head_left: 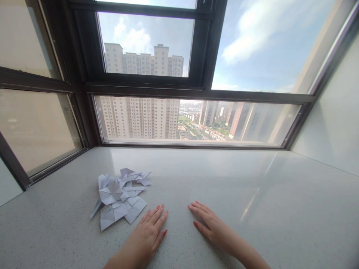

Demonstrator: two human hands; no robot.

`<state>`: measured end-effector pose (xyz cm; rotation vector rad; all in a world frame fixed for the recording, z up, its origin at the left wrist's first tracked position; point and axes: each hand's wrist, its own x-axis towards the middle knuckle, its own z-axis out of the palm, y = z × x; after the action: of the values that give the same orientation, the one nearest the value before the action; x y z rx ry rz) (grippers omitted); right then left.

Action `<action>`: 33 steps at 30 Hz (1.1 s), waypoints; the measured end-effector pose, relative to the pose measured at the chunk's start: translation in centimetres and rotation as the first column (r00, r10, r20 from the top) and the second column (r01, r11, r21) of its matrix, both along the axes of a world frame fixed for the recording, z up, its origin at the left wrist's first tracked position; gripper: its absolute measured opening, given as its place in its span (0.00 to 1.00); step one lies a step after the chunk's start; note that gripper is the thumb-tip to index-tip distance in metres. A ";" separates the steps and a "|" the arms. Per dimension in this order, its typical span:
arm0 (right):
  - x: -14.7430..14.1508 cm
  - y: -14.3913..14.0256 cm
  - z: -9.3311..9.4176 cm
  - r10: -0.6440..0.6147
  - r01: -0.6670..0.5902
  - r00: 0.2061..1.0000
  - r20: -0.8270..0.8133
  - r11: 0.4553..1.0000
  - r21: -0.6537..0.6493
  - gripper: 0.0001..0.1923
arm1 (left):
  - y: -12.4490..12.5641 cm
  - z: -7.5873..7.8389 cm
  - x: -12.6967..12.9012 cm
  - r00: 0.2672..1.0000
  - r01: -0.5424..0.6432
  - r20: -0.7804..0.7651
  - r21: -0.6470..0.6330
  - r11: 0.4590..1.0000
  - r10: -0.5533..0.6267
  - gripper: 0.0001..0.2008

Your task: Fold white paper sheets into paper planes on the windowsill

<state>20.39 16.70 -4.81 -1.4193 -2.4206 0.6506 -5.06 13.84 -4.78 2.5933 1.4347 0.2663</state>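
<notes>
A loose heap of folded white paper pieces lies on the speckled white sill, left of centre. Several of them overlap, so single shapes are partly hidden. My left hand rests palm down just to the right and in front of the heap, fingers stretched out and holding nothing. Across a gap of bare sill, my right hand lies with its fingers extended and thumb apart, also without anything in it. Neither hand appears to touch the paper.
A dark window frame runs along the back of the sill, with tall buildings beyond the glass. Another window pane closes off the left side. A white wall stands at the right.
</notes>
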 end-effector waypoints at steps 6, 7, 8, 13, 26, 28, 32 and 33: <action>0.0 0.0 -0.1 -0.005 0.005 1.000 0.002 1.000 -0.007 0.26 | 0.0 0.3 0.1 1.000 -0.002 0.002 -0.017 1.000 0.002 0.24; 0.0 0.0 0.0 -0.005 0.005 1.000 0.005 1.000 -0.007 0.27 | 0.0 0.4 0.1 1.000 -0.007 -0.003 -0.027 1.000 0.006 0.24; 0.0 0.0 0.0 -0.005 0.005 1.000 0.009 1.000 -0.007 0.27 | 0.0 0.4 0.1 1.000 -0.010 -0.008 -0.036 0.999 0.010 0.24; -0.1 -0.1 0.2 -0.003 0.003 1.000 0.010 1.000 0.001 0.26 | 0.0 0.2 0.0 1.000 -0.004 0.001 -0.026 1.000 0.004 0.24; -0.1 -0.1 0.2 -0.001 0.001 1.000 0.013 1.000 -0.003 0.27 | -0.2 0.9 0.2 1.000 -0.016 -0.012 -0.057 0.998 0.015 0.24; -0.1 -0.1 0.2 0.000 0.000 1.000 0.013 1.000 -0.006 0.27 | -0.3 1.1 0.3 1.000 -0.018 -0.022 -0.077 0.997 0.016 0.24; -0.1 -0.1 0.3 -0.002 0.002 1.000 0.016 1.000 -0.009 0.27 | -0.3 1.1 0.3 1.000 -0.021 -0.015 -0.087 0.996 0.019 0.24; -0.1 -0.1 0.3 -0.001 0.001 1.000 0.017 1.000 -0.008 0.27 | -0.2 1.0 0.3 1.000 -0.022 -0.011 -0.087 0.996 0.021 0.24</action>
<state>20.32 16.59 -4.51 -1.4353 -2.4326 0.6518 -4.81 13.60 -3.74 2.5151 1.4450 0.1891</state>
